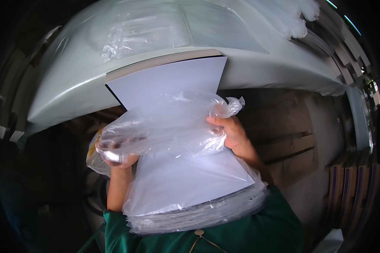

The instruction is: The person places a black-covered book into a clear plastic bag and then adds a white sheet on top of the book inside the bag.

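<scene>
A white-faced board [169, 76] lies in front of me, its far end against the table edge. Thick layered edges show beneath that far end. Clear plastic bag [169, 120] film bunches across its middle. My right hand [232, 130] pinches the bag's right side, thumb on top. At the left side my left hand [118, 156] is wrapped in the film and seems to grip it; its fingers are blurred. Nearer my body, a white sheet [190, 181] shows under clear film, above a stack of plastic-covered layers [198, 215] against my green top.
Ahead stands a table [71, 88] under a pale, shiny cover, with flat clear plastic bags [147, 33] on it. Stacked boards [325, 46] line its right end. Brown cartons [283, 147] lie below, and more stacked panels [350, 189] stand at the lower right.
</scene>
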Demonstrator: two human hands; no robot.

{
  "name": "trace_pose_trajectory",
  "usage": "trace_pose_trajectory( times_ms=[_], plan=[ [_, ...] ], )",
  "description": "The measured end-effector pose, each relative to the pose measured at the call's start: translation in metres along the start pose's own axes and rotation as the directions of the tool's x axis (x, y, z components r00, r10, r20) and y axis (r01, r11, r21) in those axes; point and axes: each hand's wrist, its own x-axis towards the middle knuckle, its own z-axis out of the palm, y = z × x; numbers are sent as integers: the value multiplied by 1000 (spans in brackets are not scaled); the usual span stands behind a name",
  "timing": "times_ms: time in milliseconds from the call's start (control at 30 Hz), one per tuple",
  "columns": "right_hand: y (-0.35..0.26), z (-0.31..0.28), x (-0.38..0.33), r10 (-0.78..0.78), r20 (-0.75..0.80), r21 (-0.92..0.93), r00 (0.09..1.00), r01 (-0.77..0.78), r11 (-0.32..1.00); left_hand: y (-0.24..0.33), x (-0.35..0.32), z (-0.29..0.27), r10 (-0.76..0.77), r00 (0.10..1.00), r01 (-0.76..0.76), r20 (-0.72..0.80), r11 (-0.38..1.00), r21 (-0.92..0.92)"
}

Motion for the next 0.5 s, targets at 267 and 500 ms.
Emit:
trace_pose_trajectory(
  times_ms=[267,500],
  plan=[
    [-73,22,42,-934,349,-838,74,471,-275,48,84,32,376,915,103,-143,126,987],
    [-69,6,-20,-821,464,-798,332,559,-225,45,49,62,306,952,-34,26,21,999]
  ],
)
